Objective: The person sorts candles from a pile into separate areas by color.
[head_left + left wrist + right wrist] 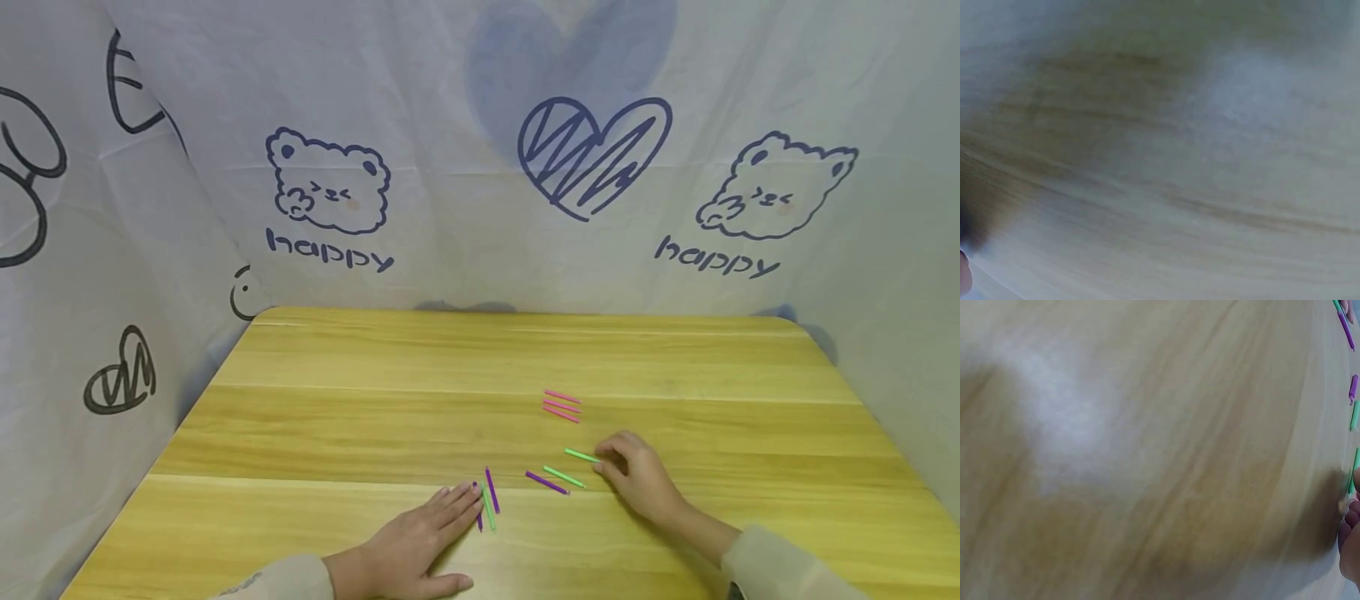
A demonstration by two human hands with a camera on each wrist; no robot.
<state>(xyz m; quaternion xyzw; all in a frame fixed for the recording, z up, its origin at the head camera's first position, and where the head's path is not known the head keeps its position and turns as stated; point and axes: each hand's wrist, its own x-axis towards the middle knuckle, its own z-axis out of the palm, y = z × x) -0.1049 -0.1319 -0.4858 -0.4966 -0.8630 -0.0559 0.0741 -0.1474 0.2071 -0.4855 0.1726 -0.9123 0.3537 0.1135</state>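
Observation:
My right hand (637, 477) pinches the near end of a thin green candle (581, 455) between thumb and fingers, low over the table. At the right edge of the right wrist view, part of this hand (1351, 534) shows by the same candle (1353, 475). A second green candle (564, 477) and a purple candle (547, 482) lie side by side left of it. My left hand (420, 533) rests flat, fingers straight, its fingertips over a purple candle (480, 522). Beside those fingertips lie another green candle (489, 508) and another purple candle (492, 490).
Three pink candles (562, 406) lie in a near-parallel row farther back on the wooden table (360, 400). White cloth (450, 208) with drawn bears and hearts hangs behind the table and along its sides. The left wrist view shows mostly blurred tabletop (1210, 187).

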